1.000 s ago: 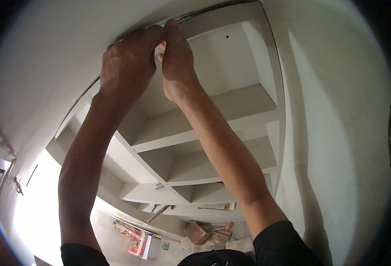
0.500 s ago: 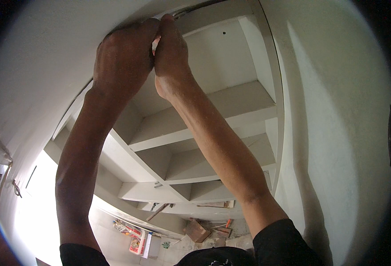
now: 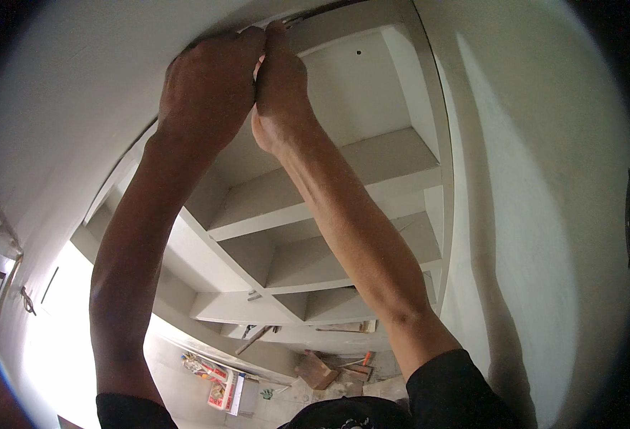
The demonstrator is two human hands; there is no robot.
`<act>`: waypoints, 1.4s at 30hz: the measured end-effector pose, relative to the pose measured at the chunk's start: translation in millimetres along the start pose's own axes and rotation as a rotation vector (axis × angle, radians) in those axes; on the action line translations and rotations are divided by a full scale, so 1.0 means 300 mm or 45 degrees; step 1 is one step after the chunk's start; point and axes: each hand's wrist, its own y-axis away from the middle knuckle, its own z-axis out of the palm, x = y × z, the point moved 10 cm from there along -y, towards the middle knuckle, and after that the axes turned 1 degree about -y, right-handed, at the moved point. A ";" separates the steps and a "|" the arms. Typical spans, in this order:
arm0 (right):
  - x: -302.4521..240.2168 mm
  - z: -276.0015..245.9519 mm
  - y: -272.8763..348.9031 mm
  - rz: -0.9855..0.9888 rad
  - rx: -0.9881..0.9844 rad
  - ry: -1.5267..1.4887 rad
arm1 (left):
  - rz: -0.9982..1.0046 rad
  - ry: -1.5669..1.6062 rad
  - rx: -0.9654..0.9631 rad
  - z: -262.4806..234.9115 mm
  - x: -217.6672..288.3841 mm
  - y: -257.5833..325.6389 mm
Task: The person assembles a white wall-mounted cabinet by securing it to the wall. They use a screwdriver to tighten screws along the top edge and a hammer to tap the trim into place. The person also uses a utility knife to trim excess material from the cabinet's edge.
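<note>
Both my arms reach up to the top edge of a white built-in shelf unit (image 3: pixel 394 154), where it meets a pale surface. My left hand (image 3: pixel 208 93) is closed, its back turned to me and its fingers curled out of sight. Pressed against it, my right hand (image 3: pixel 284 79) is also closed, with the thumb side by the left knuckles. A small reddish-pink patch (image 3: pixel 260 66) shows in the gap between the hands; I cannot make out what it is. A dark seam (image 3: pixel 322 12) runs along the top of the unit beside my right hand.
Open compartments with dividers extend below my arms. A pale wall (image 3: pixel 537 179) stands at the right. Low down lie a wooden stick (image 3: pixel 253 340), a brown box-like block (image 3: pixel 316 372), an orange-handled tool (image 3: pixel 367 359) and a red-and-white container (image 3: pixel 222 395). Bright light comes from the left.
Both hands have shifted slightly to the right along the top edge, still pressed together. The view has tilted a little; nothing else has visibly moved.
</note>
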 end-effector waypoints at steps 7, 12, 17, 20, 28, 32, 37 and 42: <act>-0.020 0.012 0.029 -0.056 0.096 0.037 | 0.046 0.030 0.041 -0.033 0.004 0.008; -0.023 0.026 0.021 -0.017 -0.016 -0.048 | 0.021 -0.024 -0.006 -0.010 0.006 -0.006; -0.017 0.013 0.019 -0.090 0.094 0.012 | 0.032 0.019 0.007 -0.033 0.004 0.007; -0.015 0.024 0.034 -0.015 0.052 -0.050 | 0.043 0.004 0.013 -0.014 0.001 0.010; -0.007 0.030 0.037 -0.039 0.139 -0.063 | 0.023 -0.019 -0.020 -0.026 -0.005 0.007; 0.011 0.024 0.026 0.059 0.086 -0.106 | 0.041 -0.057 -0.021 -0.016 0.003 0.003; 0.028 0.045 0.027 -0.031 0.064 -0.139 | -0.016 0.058 -0.017 -0.044 -0.017 0.033; 0.036 0.032 0.032 -0.063 0.115 0.057 | -0.002 0.133 0.065 -0.055 -0.039 0.062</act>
